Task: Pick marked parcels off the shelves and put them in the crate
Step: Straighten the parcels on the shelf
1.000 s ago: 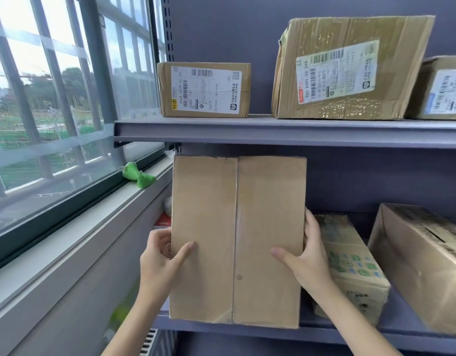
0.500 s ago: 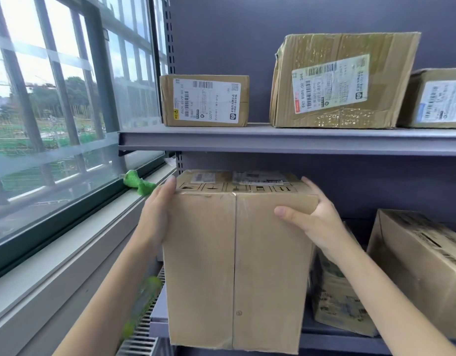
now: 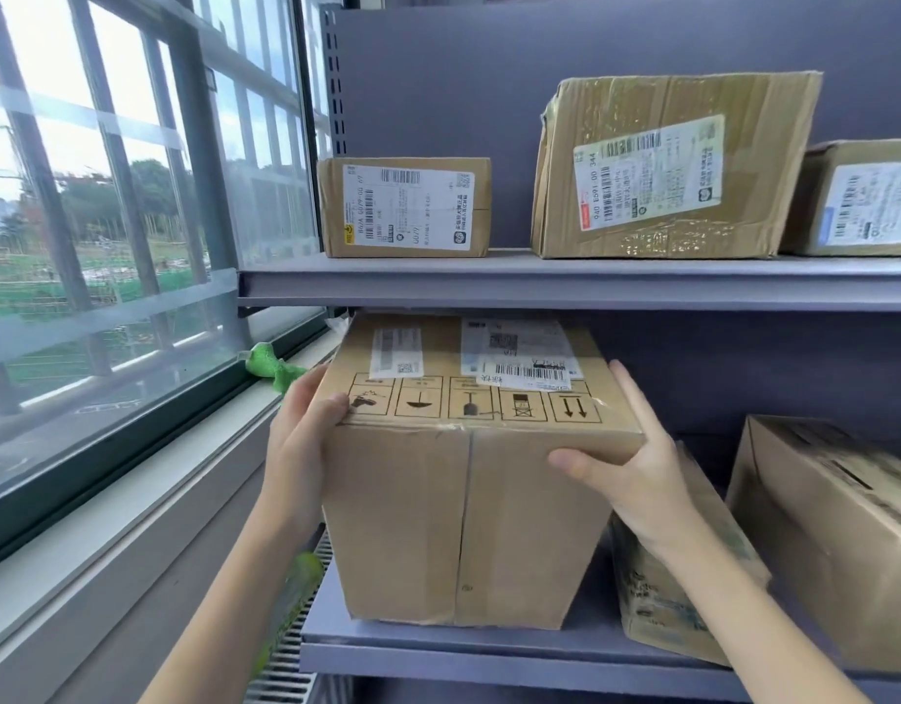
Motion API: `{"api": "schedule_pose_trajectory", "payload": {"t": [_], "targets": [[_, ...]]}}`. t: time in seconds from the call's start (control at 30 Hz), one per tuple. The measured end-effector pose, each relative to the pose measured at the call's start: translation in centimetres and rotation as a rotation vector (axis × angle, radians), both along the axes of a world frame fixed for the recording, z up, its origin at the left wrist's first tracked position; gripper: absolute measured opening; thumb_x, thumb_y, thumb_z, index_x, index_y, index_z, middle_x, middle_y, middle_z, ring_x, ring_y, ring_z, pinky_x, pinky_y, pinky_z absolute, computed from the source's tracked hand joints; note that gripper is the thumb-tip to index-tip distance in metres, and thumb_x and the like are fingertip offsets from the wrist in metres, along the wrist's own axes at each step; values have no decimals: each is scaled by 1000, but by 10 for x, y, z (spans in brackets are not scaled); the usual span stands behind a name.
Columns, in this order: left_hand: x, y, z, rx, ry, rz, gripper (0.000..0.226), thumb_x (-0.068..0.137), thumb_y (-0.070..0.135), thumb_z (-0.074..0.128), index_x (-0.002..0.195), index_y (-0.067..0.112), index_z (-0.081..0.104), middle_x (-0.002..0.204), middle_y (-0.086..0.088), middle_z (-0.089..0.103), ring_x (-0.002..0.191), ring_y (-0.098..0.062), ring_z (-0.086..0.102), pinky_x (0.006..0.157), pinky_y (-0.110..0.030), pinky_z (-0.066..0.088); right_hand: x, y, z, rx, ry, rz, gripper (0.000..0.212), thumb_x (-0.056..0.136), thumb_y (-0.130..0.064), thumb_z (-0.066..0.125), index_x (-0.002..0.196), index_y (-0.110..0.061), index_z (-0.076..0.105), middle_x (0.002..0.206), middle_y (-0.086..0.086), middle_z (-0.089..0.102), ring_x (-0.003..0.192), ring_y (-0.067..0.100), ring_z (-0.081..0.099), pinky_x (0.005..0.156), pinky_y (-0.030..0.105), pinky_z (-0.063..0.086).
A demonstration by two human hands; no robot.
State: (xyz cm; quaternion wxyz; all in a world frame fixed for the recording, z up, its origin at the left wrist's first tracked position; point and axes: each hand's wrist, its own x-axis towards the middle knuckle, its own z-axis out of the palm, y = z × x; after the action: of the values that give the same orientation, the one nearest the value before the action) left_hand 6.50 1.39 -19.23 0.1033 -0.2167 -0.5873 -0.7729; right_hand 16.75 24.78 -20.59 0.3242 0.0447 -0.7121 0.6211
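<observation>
A tall brown cardboard parcel (image 3: 463,510) stands at the left end of the lower grey shelf (image 3: 489,652), tipped toward me so its top face shows white labels and handling symbols. My left hand (image 3: 301,439) grips its upper left edge, thumb on the top face. My right hand (image 3: 636,464) grips the upper right corner, thumb across the front. The upper shelf (image 3: 565,284) carries a small labelled parcel (image 3: 405,208), a big taped parcel (image 3: 666,167) and a third parcel (image 3: 859,200) cut off at the right. No crate is in view.
A printed carton (image 3: 692,602) and a large brown box (image 3: 834,530) sit right of the held parcel on the lower shelf. A window (image 3: 108,221) and its sill (image 3: 108,500) run along the left, with a green object (image 3: 273,365) on the sill.
The parcel has tipped toward me, from flat front face to showing its labelled top. Both hands slid from its lower sides up to its top corners.
</observation>
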Motion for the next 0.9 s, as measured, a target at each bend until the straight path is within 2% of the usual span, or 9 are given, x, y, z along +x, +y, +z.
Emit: {"api": "schedule_pose_trajectory", "payload": {"t": [0.07, 0.17, 0.27, 0.37, 0.47, 0.57, 0.7, 0.8, 0.9], "targets": [[6, -2, -8, 4, -20, 5, 47, 70, 28, 48, 115, 20, 57, 100, 1, 66, 76, 2, 64, 58, -11, 48, 0, -3, -10, 5, -28, 28, 133, 27, -61, 85, 143, -32, 26, 123, -15, 60, 114, -2, 55, 102, 29, 43], [14, -9, -12, 29, -46, -7, 50, 70, 26, 46, 118, 18, 54, 96, 2, 66, 71, 2, 64, 54, -10, 48, 1, -8, -14, -83, -31, 66, 108, 31, -69, 80, 127, -48, 35, 120, -22, 61, 115, -4, 53, 102, 25, 39], [24, -16, -14, 56, -80, -52, 51, 67, 21, 47, 117, 20, 54, 93, 3, 70, 72, -4, 67, 50, -14, 49, 5, -8, -11, -189, -22, 94, 94, 37, -74, 75, 121, -44, 45, 128, -12, 58, 121, 4, 52, 105, 29, 37], [32, -24, -7, 70, -113, -108, 52, 61, 12, 45, 111, 18, 56, 99, -3, 67, 69, -8, 67, 49, -16, 49, 11, 4, -3, -259, -40, 123, 97, 46, -64, 78, 129, -24, 50, 124, -1, 63, 117, 13, 57, 97, 29, 45], [37, -28, 1, 49, -122, -162, 57, 55, 6, 41, 109, 14, 56, 99, -3, 66, 69, -10, 66, 48, -18, 49, 14, 20, 10, -280, -135, 156, 79, 61, -42, 70, 130, -11, 50, 120, 9, 65, 117, 25, 57, 93, 35, 44], [39, -32, 3, 31, -140, -155, 60, 50, 5, 40, 107, 15, 57, 97, 0, 68, 80, -16, 63, 59, -29, 47, 13, 31, 16, -205, -228, 164, 102, 47, -50, 81, 134, -10, 46, 120, 10, 65, 113, 26, 60, 83, 33, 45], [36, -35, 12, -36, -186, -140, 52, 54, 5, 48, 103, 18, 58, 91, -1, 70, 76, -17, 66, 63, -33, 44, 16, 28, 21, -143, -273, 223, 66, 65, -18, 72, 128, -10, 52, 110, 10, 69, 98, 21, 67, 68, 22, 52], [35, -31, 14, -68, -245, -171, 34, 74, 9, 61, 104, 25, 56, 89, -2, 72, 64, -16, 70, 48, -26, 51, 18, 21, 22, -112, -274, 265, 49, 67, -21, 61, 115, -12, 60, 100, 7, 73, 85, 16, 71, 60, 18, 53], [40, -28, 12, -115, -243, -186, 60, 56, 10, 75, 111, 28, 56, 94, 0, 74, 71, -16, 72, 46, -22, 52, 23, 15, 23, -103, -238, 258, 47, 66, -19, 62, 113, -15, 61, 100, 7, 73, 84, 17, 71, 60, 19, 53]]}}
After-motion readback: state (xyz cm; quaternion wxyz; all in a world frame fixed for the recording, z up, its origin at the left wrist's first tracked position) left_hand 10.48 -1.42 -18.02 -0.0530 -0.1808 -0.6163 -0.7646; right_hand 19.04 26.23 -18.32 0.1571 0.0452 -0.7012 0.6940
